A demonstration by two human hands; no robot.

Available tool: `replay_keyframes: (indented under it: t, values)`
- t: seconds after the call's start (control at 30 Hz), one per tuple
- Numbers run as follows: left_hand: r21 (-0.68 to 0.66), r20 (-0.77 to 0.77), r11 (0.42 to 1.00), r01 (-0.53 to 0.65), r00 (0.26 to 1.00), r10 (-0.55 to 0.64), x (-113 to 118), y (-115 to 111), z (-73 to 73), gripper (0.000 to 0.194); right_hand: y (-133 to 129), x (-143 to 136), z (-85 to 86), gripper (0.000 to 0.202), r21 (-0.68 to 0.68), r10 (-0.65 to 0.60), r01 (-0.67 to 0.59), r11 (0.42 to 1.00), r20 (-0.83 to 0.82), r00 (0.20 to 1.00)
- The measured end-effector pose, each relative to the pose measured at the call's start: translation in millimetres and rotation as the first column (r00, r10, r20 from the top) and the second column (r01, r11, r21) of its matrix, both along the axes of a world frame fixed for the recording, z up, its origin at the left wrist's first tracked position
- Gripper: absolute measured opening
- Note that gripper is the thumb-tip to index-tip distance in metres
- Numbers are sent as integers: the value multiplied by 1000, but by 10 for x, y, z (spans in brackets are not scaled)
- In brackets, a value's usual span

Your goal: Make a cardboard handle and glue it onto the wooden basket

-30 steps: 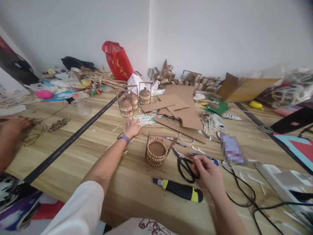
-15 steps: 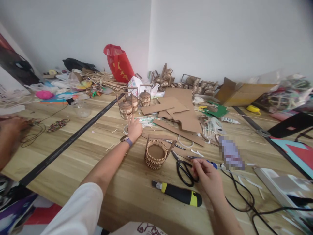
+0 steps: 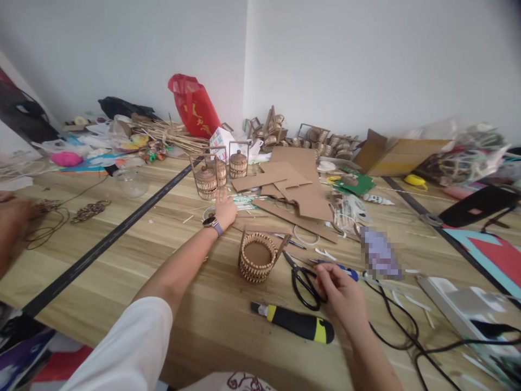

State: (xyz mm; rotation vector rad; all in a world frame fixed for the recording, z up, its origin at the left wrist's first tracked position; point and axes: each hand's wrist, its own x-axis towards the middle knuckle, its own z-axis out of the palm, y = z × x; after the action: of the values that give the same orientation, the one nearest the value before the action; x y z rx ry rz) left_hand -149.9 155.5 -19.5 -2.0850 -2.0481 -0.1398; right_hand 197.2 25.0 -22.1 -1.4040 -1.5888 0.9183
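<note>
My left hand (image 3: 226,210), with a watch at the wrist, stretches forward with its fingers extended over white and green strips (image 3: 246,202). Its fingertips are close to a small lidded basket (image 3: 206,183); contact cannot be made out. Nearer to me stands an open round basket (image 3: 257,259) made of small wooden pieces, with a tilted handle frame. My right hand (image 3: 340,293) rests at the right with thumb and fingers pinched; anything in them is hidden. Beside it lie black-handled scissors (image 3: 303,285) and a blue-handled tool (image 3: 349,272) with a pointed tip.
A black and yellow utility knife (image 3: 299,324) lies at the front. Cardboard pieces (image 3: 295,184) cover the middle back. A power strip (image 3: 456,304) and black cords (image 3: 401,340) lie on the right. Another person's hand (image 3: 16,217) is at the left edge, near dark cord.
The whole view has shifted slightly. My left hand keeps its place by the lidded baskets, its fingers slightly changed in pose. My right hand stays by the scissors. The other person's hand has moved.
</note>
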Motion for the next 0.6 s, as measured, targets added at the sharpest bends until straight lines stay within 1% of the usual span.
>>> replay_keyframes:
  t: [0.13, 0.23, 0.3, 0.37, 0.5, 0.57, 0.6]
  values:
    - [-29, -5, 1000, 4, 1000, -5, -3, 20, 35, 32, -15, -40, 56, 59, 23, -29, 30, 999, -11, 1000]
    - [-32, 13, 999, -11, 1000, 11, -58, -54, 112, 31, -20, -47, 79, 60, 19, -47, 47, 999, -28, 999]
    - [-27, 28, 999, -16, 999, 17, -125, -168, 167, 29, -20, -46, 81, 59, 17, -44, 45, 999, -41, 998]
    - [-37, 40, 999, 6, 999, -4, -197, -328, 202, 24, -17, -52, 77, 59, 18, -44, 45, 999, -47, 998]
    - [-90, 79, 991, 99, 993, -92, -279, -660, 185, 16, -16, -85, 63, 60, 6, -30, 31, 1000, -52, 998]
    - [-92, 104, 988, 128, 988, -118, -268, -734, 165, 11, -17, -98, 54, 60, -1, -22, 22, 1000, -57, 998]
    - [-84, 118, 987, 138, 985, -127, -251, -732, 163, 9, -18, -100, 50, 60, -2, -22, 22, 1000, -58, 998]
